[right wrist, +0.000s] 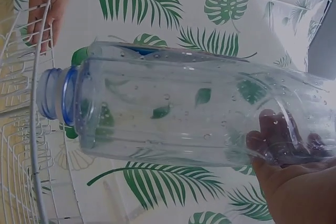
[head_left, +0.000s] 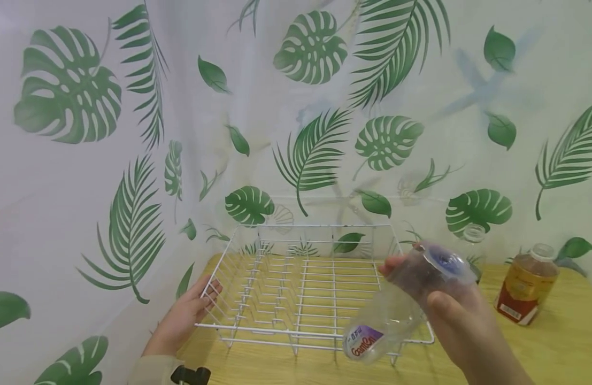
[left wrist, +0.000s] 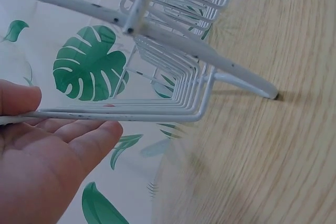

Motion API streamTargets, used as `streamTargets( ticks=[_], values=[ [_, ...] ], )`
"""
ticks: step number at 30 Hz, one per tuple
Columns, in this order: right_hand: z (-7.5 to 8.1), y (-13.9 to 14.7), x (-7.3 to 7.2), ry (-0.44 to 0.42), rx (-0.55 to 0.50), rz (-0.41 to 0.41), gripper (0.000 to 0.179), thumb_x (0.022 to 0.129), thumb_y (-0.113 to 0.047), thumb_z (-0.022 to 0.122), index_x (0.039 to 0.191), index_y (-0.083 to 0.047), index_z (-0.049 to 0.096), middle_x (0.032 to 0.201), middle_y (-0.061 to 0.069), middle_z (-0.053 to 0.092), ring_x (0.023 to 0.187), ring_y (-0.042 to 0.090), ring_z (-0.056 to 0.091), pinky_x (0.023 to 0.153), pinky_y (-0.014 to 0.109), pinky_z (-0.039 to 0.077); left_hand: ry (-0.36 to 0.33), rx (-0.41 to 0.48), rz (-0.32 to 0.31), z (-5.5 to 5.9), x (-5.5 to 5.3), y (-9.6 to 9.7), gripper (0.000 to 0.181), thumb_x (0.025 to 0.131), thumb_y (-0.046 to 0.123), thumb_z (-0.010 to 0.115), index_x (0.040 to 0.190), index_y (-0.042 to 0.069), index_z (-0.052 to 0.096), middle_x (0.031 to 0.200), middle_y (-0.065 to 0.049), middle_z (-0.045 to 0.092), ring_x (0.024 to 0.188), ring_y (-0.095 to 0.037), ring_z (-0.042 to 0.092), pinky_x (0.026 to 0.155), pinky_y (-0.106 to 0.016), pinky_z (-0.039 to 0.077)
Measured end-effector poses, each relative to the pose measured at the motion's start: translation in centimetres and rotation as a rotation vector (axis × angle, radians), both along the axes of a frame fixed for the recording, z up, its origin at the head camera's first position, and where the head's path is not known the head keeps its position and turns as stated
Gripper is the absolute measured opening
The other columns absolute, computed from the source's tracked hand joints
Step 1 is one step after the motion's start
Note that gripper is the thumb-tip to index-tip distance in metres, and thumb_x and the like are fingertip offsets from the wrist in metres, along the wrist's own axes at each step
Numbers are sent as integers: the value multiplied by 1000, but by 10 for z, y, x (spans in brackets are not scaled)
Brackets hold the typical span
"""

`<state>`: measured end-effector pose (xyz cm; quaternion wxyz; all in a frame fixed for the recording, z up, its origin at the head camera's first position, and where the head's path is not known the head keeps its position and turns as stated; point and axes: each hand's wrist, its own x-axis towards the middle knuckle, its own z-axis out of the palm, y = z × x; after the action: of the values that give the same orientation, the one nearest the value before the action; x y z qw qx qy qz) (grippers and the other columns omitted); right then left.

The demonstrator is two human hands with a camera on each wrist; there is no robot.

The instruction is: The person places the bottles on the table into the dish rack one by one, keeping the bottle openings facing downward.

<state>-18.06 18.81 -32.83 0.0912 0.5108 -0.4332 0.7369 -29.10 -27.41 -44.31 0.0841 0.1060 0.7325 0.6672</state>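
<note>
My left hand (head_left: 187, 313) holds the left side of a white wire dish rack (head_left: 334, 285). In the left wrist view, its thumb and fingers (left wrist: 97, 140) lie on opposite sides of the rack's wire. My right hand (head_left: 456, 315) grips a clear plastic bottle (head_left: 389, 321), tilted at the right part of the rack. A purple-and-white label shows on it in the head view. In the right wrist view, the bottle's neck, with a blue ring, points at the rack, while the fingers (right wrist: 281, 135) wrap its other end. Droplets dot the bottle.
Right of the rack stand a bottle with an amber-and-red label (head_left: 527, 283) and a clear bottle (head_left: 474, 235), partly behind my right hand. The wooden table (head_left: 267, 366) meets a leaf-patterned sheet (head_left: 257, 107) at the back and left.
</note>
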Motion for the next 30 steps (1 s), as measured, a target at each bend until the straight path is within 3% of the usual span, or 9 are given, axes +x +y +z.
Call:
streamTargets(
  ticks=[8,15,18,20,23,30],
  values=[
    [28,-14,-21,-24,85,-127,48,105,-9,53,148,4,36,135,27,56,129,37,53,112,40,40,-11,-9,14,2,-3,2,58,109,2,27,162,2,4,163,-24,20,150,-35,21,120,-47,20],
    [53,-30,-49,-195,285,-430,57,97,-14,69,147,-11,41,133,19,60,125,29,58,103,31,47,-21,5,20,-3,-5,0,58,108,2,26,162,2,4,163,-24,20,150,-34,23,119,-44,22],
    [61,-36,-67,-246,396,-546,61,95,-12,70,149,-18,42,134,13,60,126,27,56,102,36,48,-24,12,29,-4,-5,1,59,108,2,28,162,2,5,163,-25,20,150,-34,23,118,-42,23],
    [65,-40,-81,-266,439,-574,62,96,-13,70,150,-20,41,135,9,59,127,25,55,105,41,46,-25,14,31,-5,-7,1,59,108,2,29,162,3,5,163,-25,20,150,-34,23,118,-41,23],
    [68,-48,-105,-281,455,-556,62,97,-18,70,151,-19,39,137,9,58,129,24,54,109,49,41,-26,18,30,-5,-8,2,59,108,2,29,162,3,6,163,-25,19,150,-34,23,118,-39,24],
    [69,-75,-153,-316,488,-576,63,98,-35,69,150,-18,39,144,4,54,132,21,51,113,48,36,-22,13,36,-5,-5,-1,59,107,1,28,162,1,6,163,-26,20,149,-35,23,118,-41,23]
  ],
)
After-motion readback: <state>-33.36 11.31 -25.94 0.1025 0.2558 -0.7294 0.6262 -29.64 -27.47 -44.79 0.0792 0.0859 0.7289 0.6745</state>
